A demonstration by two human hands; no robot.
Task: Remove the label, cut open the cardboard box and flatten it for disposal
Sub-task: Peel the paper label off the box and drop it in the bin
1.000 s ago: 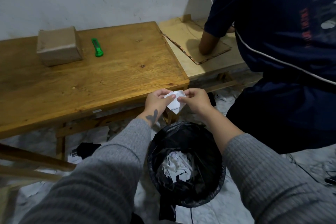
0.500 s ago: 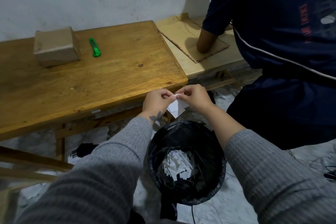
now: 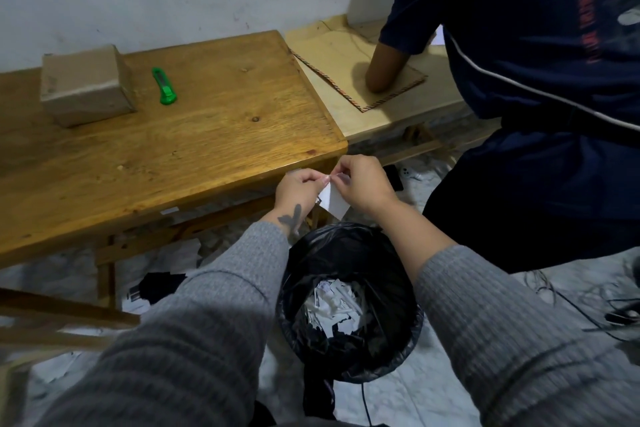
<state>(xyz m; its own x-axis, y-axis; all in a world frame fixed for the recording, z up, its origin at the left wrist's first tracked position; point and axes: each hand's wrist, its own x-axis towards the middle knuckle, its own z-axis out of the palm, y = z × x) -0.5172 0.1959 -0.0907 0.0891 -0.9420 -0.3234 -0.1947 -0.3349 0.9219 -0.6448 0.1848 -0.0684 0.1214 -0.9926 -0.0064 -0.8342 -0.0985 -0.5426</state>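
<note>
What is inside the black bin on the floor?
Inside the bin, lined with a black bag, lie torn white paper scraps. What is beneath them, and the bottom, cannot be seen: the scraps and bag folds cover it.

one box (image 3: 85,85), one cutter (image 3: 163,86), one label (image 3: 334,202), one bin (image 3: 349,302)

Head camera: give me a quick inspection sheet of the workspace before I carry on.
Surface: wooden table, top mostly bare.
Job's things: cardboard box closed at the table's far left; green cutter beside it; white label pinched over the bin.
Clutter: paper scraps in the black-lined bin and on the floor.
Grippers: left hand and right hand both pinch the label.
Cables: black cables on the floor at right.
Surroundings: second person leaning on a flattened cardboard sheet.
</note>
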